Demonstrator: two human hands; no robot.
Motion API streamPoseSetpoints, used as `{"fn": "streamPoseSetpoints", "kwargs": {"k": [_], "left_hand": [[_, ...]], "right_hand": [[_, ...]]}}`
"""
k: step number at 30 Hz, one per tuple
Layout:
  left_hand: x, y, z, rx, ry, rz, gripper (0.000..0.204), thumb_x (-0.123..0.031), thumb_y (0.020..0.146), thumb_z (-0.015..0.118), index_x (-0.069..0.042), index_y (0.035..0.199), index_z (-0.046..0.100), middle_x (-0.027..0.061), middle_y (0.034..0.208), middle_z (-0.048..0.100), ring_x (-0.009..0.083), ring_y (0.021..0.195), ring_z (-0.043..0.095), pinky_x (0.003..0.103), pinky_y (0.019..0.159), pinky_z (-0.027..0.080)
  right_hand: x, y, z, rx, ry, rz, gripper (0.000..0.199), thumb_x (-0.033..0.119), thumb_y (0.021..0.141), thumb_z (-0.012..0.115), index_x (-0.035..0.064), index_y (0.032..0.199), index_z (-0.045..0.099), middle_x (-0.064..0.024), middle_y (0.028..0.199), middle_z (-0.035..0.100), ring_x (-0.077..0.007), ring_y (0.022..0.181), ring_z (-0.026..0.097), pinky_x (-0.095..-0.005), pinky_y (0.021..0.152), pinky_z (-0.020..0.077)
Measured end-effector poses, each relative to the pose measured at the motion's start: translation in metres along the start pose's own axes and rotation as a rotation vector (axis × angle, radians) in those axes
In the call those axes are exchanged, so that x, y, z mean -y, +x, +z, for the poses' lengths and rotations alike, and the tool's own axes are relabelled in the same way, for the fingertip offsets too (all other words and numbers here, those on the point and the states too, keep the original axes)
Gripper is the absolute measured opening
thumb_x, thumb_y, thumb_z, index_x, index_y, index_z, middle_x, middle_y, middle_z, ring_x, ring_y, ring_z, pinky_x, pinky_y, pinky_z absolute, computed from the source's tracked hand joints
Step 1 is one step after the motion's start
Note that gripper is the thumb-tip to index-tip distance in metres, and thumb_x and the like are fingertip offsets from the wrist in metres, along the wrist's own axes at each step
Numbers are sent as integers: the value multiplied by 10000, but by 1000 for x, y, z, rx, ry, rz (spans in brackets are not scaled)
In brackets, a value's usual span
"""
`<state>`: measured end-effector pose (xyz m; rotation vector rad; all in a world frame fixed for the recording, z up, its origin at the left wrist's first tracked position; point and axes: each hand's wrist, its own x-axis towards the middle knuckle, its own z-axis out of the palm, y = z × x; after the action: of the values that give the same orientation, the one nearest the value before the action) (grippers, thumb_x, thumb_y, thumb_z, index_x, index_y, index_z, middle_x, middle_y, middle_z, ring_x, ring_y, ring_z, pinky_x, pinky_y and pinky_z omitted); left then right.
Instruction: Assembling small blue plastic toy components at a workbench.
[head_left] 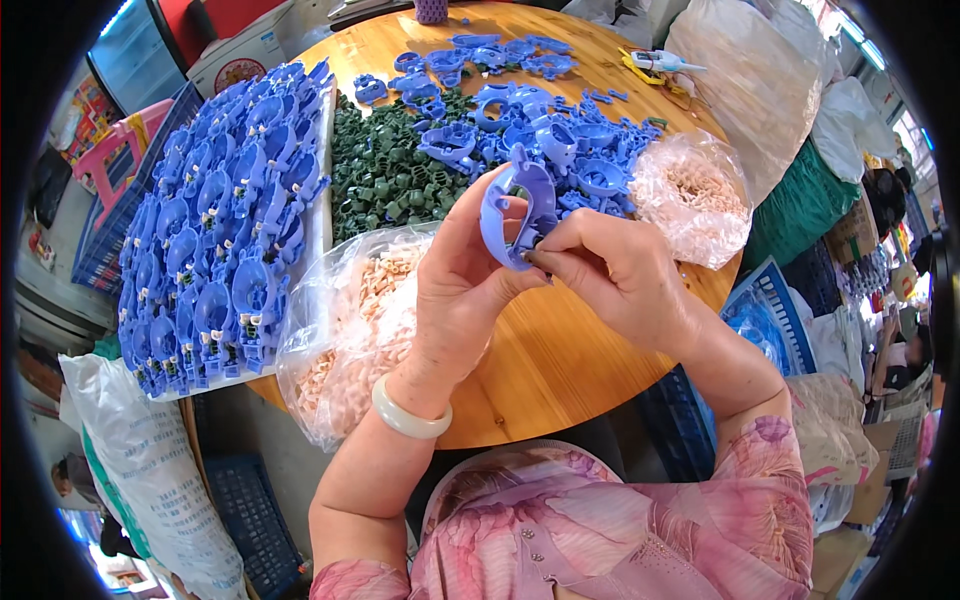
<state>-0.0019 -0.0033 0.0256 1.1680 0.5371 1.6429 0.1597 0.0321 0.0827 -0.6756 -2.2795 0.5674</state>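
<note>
Over the near part of the table, my left hand [452,278] grips a hollow blue plastic part [493,228] with a rounded, ring-like opening, held upright. My right hand [622,272] is closed in a pinch at the lower right edge of that part. A small dark bit shows by its fingertips, but the fingers hide most of it. Beyond my hands lie a pile of dark green plastic pieces [385,180] and a heap of loose blue plastic parts [600,140]. Below my left wrist is a clear bag [345,330] of small beige pieces.
Rows of blue parts with small white and green pieces fill a white-edged board [327,190] on the left. A second clear bag [692,195] of beige pieces sits right on the round wooden table [570,375]. A yellow-and-white tool [665,62] lies at the far right.
</note>
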Motion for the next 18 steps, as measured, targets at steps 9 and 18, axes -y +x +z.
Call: {"fn": "streamPoseSetpoints", "kwargs": {"k": [9, 18], "left_hand": [[3, -1, 5, -111, -201, -183, 502, 23, 785, 627, -36, 1258, 471, 92, 1119, 578, 233, 996, 601, 354, 814, 526], [6, 0, 6, -121, -158, -256, 467, -30, 813, 620, -29, 1255, 469, 115, 1124, 574, 255, 965, 617, 364, 812, 524]], "right_hand": [[-126, -6, -91, -114, -443, 439, 177, 129, 823, 556, 10, 926, 637, -76, 757, 635, -141, 684, 596, -280, 616, 460], [-212, -36, -101, 184, -598, 454, 283, 120, 712, 638, 72, 989, 658, -98, 922, 667, -250, 822, 627, -363, 720, 477]]}}
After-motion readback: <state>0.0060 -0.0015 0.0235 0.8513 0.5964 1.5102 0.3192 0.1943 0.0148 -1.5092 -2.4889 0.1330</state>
